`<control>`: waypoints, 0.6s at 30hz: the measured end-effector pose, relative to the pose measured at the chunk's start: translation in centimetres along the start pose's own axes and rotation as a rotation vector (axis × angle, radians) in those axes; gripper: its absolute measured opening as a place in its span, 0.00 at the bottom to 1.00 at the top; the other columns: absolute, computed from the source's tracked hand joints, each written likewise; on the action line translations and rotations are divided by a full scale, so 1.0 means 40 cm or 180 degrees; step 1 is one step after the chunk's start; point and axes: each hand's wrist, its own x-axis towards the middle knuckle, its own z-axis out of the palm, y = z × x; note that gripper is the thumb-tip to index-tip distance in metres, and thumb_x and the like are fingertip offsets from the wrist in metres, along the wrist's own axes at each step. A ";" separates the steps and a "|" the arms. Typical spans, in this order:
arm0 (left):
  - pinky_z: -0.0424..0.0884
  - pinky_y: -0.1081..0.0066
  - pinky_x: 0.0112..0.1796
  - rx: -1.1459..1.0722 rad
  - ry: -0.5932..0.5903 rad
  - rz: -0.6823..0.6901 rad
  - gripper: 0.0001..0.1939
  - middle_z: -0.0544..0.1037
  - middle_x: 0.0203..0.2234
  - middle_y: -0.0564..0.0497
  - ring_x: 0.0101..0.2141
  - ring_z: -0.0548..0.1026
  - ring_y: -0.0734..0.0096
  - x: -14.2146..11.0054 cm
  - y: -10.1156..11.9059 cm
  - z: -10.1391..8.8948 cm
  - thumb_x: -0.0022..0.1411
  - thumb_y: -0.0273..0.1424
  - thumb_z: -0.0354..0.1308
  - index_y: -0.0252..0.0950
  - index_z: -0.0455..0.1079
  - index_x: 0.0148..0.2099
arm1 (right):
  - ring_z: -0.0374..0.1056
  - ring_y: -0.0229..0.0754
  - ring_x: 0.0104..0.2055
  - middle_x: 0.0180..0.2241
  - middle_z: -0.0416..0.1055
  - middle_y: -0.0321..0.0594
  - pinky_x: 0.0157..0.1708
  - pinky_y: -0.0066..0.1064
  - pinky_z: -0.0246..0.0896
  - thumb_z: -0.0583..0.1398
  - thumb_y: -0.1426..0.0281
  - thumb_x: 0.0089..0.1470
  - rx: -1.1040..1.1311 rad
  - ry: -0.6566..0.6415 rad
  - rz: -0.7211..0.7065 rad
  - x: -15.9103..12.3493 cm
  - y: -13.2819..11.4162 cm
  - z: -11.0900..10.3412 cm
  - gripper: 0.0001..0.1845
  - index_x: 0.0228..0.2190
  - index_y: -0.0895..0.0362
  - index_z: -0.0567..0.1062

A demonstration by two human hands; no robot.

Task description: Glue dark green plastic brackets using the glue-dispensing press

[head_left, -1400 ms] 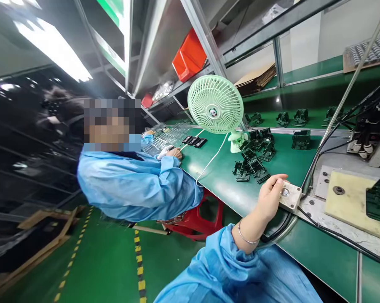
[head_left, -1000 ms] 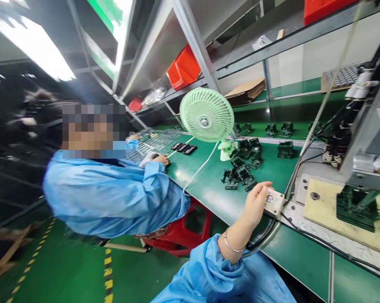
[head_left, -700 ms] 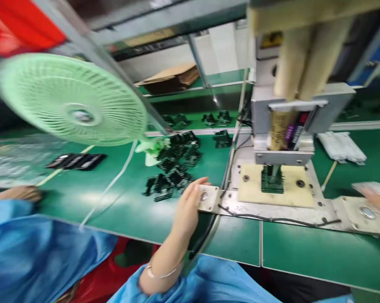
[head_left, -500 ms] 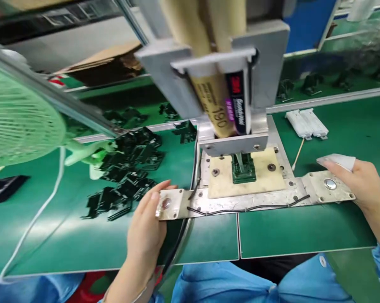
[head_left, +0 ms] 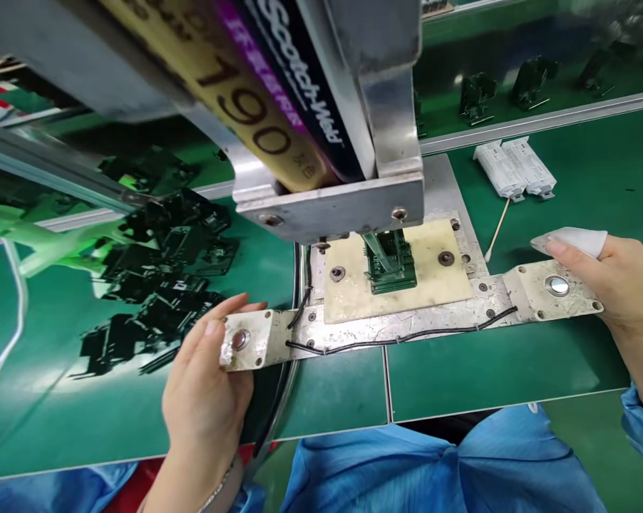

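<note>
Left grip [head_left: 207, 377] and right grip [head_left: 624, 285] clasp the metal bar [head_left: 433, 317] at its ends, green part [head_left: 392, 276] between them

Part [head_left: 393, 274] sitting on the base [head_left: 433, 318]'s pad [head_left: 351, 303], pile [head_left: 190, 249] left, swab [head_left: 497, 228] right.
A cartridge [head_left: 251, 114] is standing over the part; tubes [head_left: 495, 167] are lying far right, just beyond the swab.

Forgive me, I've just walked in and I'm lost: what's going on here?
A person's left hand cups the left button block; the right hand rests at the right button block. Between them, a dark part sits on a pale plate beneath a cartridge holder. Similar parts lie piled leftward.
</note>
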 end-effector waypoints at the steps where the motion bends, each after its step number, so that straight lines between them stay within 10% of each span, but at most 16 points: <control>1: 0.71 0.73 0.34 -0.0003 -0.0012 0.0012 0.13 0.82 0.33 0.50 0.34 0.75 0.66 0.001 -0.001 0.001 0.59 0.37 0.65 0.36 0.80 0.44 | 0.70 0.43 0.30 0.28 0.78 0.40 0.27 0.32 0.65 0.72 0.50 0.33 0.0050 0.0018 0.0119 -0.001 -0.003 0.000 0.25 0.28 0.56 0.84; 18: 0.71 0.77 0.29 -0.0150 -0.0089 -0.0102 0.17 0.81 0.34 0.48 0.32 0.75 0.69 -0.009 0.008 0.010 0.54 0.39 0.69 0.35 0.79 0.44 | 0.69 0.41 0.28 0.26 0.78 0.38 0.27 0.31 0.62 0.74 0.56 0.27 0.0209 0.0219 0.0463 0.012 0.020 -0.013 0.23 0.27 0.57 0.83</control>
